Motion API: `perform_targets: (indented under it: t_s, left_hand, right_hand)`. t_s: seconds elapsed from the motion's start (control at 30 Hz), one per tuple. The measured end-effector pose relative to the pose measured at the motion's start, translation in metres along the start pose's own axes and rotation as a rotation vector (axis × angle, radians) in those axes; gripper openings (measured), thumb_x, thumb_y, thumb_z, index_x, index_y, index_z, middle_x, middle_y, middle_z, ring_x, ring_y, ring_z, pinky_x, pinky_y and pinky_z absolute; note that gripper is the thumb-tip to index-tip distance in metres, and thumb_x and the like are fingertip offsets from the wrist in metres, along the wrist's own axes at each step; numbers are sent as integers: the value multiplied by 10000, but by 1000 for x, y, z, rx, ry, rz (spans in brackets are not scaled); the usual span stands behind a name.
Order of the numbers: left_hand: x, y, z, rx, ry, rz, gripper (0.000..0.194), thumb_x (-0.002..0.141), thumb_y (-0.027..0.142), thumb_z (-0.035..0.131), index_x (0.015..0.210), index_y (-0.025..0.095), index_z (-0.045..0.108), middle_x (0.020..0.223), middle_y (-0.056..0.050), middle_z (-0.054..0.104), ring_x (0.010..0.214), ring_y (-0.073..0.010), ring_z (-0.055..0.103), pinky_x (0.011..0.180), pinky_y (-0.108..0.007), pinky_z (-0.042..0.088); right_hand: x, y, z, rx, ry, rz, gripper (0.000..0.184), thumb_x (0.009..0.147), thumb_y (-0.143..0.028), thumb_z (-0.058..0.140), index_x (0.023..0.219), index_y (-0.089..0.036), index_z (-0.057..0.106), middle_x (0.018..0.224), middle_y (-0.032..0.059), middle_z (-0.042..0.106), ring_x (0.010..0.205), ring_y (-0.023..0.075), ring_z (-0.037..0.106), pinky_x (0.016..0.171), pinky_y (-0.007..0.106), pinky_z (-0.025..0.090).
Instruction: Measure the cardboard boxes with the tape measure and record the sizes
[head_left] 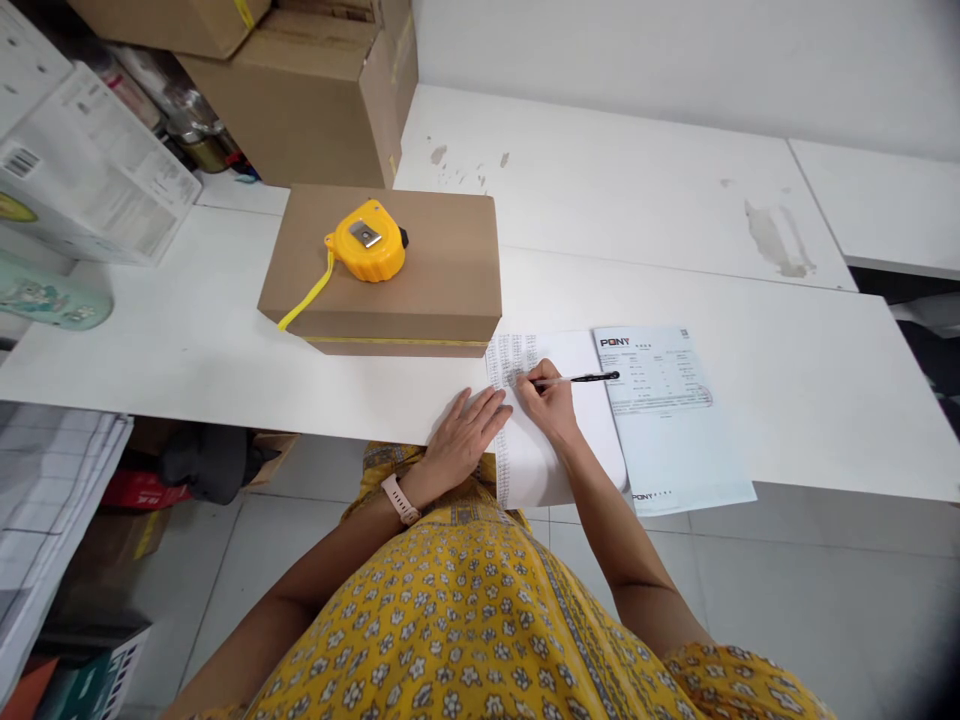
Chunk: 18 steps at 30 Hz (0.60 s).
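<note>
My right hand point(553, 405) is closed around a pen point(585, 379), its tip end down on a sheet of white paper point(577, 455). Rows of small dark writing run down the left part of that paper. Flat on the table, with fingers stretched out, my left hand point(466, 437) touches the paper's left edge. A printed sheet headed PONY point(675, 450), with a red stamp, lies just right of the white paper. Behind my left hand sits a closed brown cardboard box point(442, 265). On top of it rests a yellow tape measure point(371, 243) with a yellow strap.
The white table point(817, 400) has stained patches at the back. Larger cardboard boxes point(300, 110) stand behind the small one. A white printed carton point(97, 170) and a mint-green bottle point(56, 295) are at the left. Below the table's front edge lies a dark grey object point(210, 460).
</note>
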<state>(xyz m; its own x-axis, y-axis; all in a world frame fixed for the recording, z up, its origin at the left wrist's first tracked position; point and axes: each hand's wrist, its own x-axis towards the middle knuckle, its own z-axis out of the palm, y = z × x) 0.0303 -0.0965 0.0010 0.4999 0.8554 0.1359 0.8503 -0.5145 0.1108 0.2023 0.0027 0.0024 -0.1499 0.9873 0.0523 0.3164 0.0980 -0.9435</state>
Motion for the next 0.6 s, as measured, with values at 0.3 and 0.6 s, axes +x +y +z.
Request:
perform_targets:
  t_s: [0.3,0.6]
  left_hand:
    - [0,-1,2,1,-10,3,543,968,61,370,1491,120,503,1601,-145,434,1502,-288,369,1245,-538,290]
    - [0,0,1,-12,-5,0,549,963,45,368,1490,117,503,1603,-146,429,1503,-291,367,1251,-537,283]
  right_hand:
    - [0,3,0,-18,12,20,254,830,-346,634,691,-245,448,572,-60,436,543,119,400,526,267,323]
    - [0,2,-1,-33,16,15,256,835,-356,631,696,-245,447,567,-58,438,548,122,397,529,269,327]
